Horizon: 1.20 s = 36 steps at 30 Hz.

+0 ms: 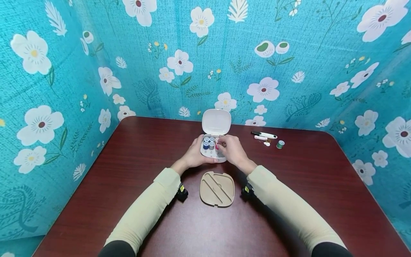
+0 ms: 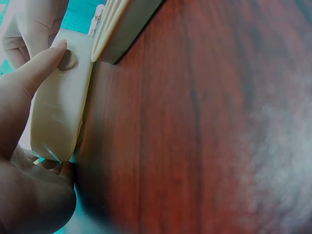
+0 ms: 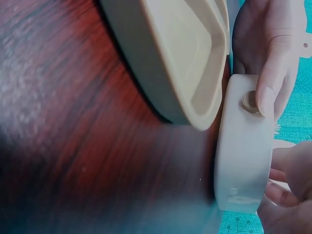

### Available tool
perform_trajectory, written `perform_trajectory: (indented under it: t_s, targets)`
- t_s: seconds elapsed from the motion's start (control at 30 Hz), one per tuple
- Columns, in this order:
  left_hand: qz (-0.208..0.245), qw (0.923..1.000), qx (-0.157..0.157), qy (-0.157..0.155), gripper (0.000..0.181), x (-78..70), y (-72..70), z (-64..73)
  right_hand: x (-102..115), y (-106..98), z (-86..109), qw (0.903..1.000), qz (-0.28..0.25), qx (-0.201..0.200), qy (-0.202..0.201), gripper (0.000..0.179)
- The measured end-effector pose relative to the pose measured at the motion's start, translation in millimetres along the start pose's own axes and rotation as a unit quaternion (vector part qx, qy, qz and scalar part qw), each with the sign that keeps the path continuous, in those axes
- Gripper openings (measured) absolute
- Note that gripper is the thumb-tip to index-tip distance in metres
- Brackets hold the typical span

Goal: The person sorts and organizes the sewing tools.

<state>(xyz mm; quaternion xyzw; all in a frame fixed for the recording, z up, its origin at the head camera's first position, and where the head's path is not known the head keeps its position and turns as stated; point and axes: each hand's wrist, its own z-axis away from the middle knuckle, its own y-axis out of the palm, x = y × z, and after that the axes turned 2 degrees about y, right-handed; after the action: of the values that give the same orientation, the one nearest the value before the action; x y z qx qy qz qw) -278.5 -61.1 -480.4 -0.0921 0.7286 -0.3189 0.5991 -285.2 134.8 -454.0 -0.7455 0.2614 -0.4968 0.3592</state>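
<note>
A small white sewing box (image 1: 208,153) stands on the table with its lid (image 1: 216,122) raised. Thread spools sit inside it, among them a dark blue spool (image 1: 206,146) and a grey spool (image 1: 211,146). My left hand (image 1: 191,156) grips the box from the left, its thumb along the front beside the round button (image 2: 68,60). Over the box's right side, my right hand (image 1: 233,150) has curled fingers around a pinkish-red spool (image 1: 217,146), partly hidden by them. Both wrist views show the box's front wall (image 3: 241,161), but not the spools.
A beige tray insert (image 1: 208,197) with slots lies in front of the box. To the right are a black-and-white slim tool (image 1: 269,135), a pink-and-white small piece (image 1: 260,137), small white pieces (image 1: 267,144) and a green thread spool (image 1: 280,144). A floral curtain (image 1: 179,89) hangs behind the table.
</note>
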Motion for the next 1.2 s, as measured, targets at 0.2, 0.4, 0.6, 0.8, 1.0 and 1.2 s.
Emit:
perform_trajectory:
  t_s: [0.2,0.4,0.6,0.8,1.0,1.2]
  targets:
    - [-0.001,1.0000,-0.001,0.003,0.125,-1.5,-1.0,0.7,0.3,2.4,-0.5,0.9998,0.018,-0.005,0.000,0.012]
    - [0.000,1.0000,-0.005,0.006,0.124,-2.1,-0.9,1.0,2.0,4.4,-0.1,0.9993,0.034,-0.015,-0.005,0.004]
    - [-0.005,1.0000,-0.005,0.003,0.125,-1.2,-0.4,1.1,5.0,4.5,1.1,0.9986,0.051,-0.005,-0.006,0.005]
    - [-0.004,1.0000,-0.001,0.002,0.123,0.1,-0.3,0.4,7.9,3.4,1.7,0.9979,0.064,0.009,-0.006,0.004]
    - [-0.003,1.0000,0.003,-0.001,0.123,-0.2,0.3,0.2,8.7,0.1,4.1,0.9972,0.074,0.010,-0.009,0.013]
    - [-0.001,1.0000,-0.002,-0.001,0.124,0.8,1.0,0.4,7.0,-7.4,5.3,0.9976,0.067,0.012,-0.012,0.015]
